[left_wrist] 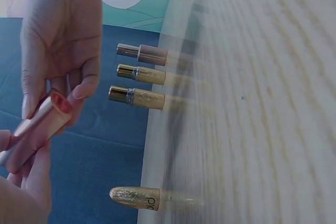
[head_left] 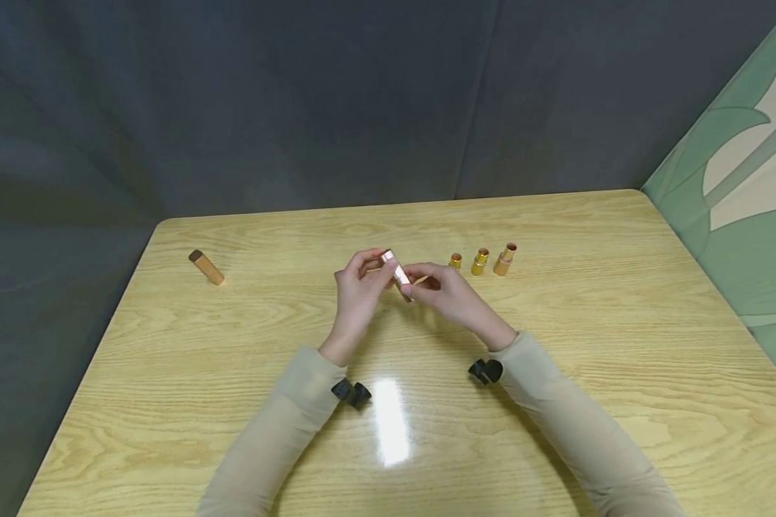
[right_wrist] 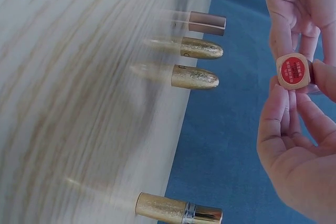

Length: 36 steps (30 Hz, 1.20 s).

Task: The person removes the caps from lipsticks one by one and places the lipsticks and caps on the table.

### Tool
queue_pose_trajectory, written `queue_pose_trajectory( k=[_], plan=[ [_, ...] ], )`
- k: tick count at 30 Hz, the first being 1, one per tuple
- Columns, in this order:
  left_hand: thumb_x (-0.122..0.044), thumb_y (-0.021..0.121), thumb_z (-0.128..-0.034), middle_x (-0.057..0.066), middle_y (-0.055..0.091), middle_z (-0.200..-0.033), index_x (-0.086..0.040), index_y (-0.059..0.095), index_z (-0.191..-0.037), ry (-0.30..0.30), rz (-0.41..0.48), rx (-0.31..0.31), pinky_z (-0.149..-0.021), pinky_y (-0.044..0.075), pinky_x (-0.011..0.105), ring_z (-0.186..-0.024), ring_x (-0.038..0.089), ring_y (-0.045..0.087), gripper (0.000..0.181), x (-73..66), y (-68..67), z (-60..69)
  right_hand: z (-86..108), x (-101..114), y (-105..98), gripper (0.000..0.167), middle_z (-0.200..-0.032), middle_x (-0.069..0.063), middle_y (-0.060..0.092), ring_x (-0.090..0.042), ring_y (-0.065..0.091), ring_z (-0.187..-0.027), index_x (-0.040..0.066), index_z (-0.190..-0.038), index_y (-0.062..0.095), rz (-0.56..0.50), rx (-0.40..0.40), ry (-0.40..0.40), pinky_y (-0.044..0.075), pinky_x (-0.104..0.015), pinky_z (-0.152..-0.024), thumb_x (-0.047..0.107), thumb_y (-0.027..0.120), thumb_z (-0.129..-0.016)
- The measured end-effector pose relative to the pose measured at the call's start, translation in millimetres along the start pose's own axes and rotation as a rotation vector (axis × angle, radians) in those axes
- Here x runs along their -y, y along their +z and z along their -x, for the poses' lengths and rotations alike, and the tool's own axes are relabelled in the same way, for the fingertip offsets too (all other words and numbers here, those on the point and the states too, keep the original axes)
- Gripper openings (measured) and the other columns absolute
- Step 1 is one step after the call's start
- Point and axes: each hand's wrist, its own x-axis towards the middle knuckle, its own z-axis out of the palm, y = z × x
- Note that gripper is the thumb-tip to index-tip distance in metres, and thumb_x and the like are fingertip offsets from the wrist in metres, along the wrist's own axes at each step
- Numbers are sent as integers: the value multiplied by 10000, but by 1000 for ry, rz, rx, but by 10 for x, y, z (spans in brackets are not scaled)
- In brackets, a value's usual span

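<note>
Both hands hold a shiny rose-gold lipstick tube (head_left: pixel 397 275), raised above the middle of the table and slanting down to the right. My left hand (head_left: pixel 357 291) pinches its upper end between thumb and fingers. Thumb and fingers of my right hand (head_left: pixel 449 293) grip the lower end. A round red label (right_wrist: pixel 293 71) shows on the tube's squarish base in the right wrist view. Fingers hide part of the tube, so I cannot tell how its cap sits. Just beyond the right hand stand uncapped gold lipsticks (head_left: pixel 480 262) and a rose-gold one (head_left: pixel 506 260).
A capped-looking rose-gold tube (head_left: pixel 205 266) stands at the table's far left. Gold bullet-shaped caps (right_wrist: pixel 195 77) and a rose-gold cap (right_wrist: pixel 207 23) show in the right wrist view. A dark curtain (head_left: pixel 336 108) hangs behind the wooden table (head_left: pixel 200 373).
</note>
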Motion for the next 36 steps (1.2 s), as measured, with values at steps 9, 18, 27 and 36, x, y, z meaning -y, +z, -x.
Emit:
queue_pose_trajectory(
  k=[9, 18, 27, 36],
  plan=[
    [-107, 609, -934, 172, 597, -1125, 32, 528, -1217, 46, -23, 10, -889, 555, 461, -875, 62, 609, 326, 26, 5, -3, -6, 2, -9, 362, -1170, -181, 641, -258, 645, -959, 24, -1287, 580, -5, 5, -6, 521, -265, -787, 137, 600, -943],
    [-124, 590, -949, 125, 558, -1125, 23, 499, -1239, 17, 4, 39, -779, 533, 184, -882, 69, 589, 337, 14, 6, 6, -3, -16, -17, 361, -1166, -180, 645, -240, 642, -953, 21, -1285, 582, -17, 17, -5, 514, -260, -786, 134, 601, -942],
    [-123, 595, -945, 145, 571, -1119, 31, 507, -1225, 21, -10, 28, -796, 565, 212, -855, 54, 596, 331, 28, 1, 2, -8, -30, -14, 355, -1138, -180, 652, -153, 624, -876, 19, -1275, 589, -29, 22, -7, 503, -247, -756, 134, 605, -940],
    [-95, 567, -957, 129, 571, -1097, 49, 488, -1234, 25, 40, 28, -739, 576, 179, -835, 25, 617, 323, 17, -37, -13, 18, -19, -20, 411, -1124, -205, 654, -166, 632, -880, -16, -1324, 534, -1, 48, -34, 503, -226, -725, 111, 597, -939]
  ],
)
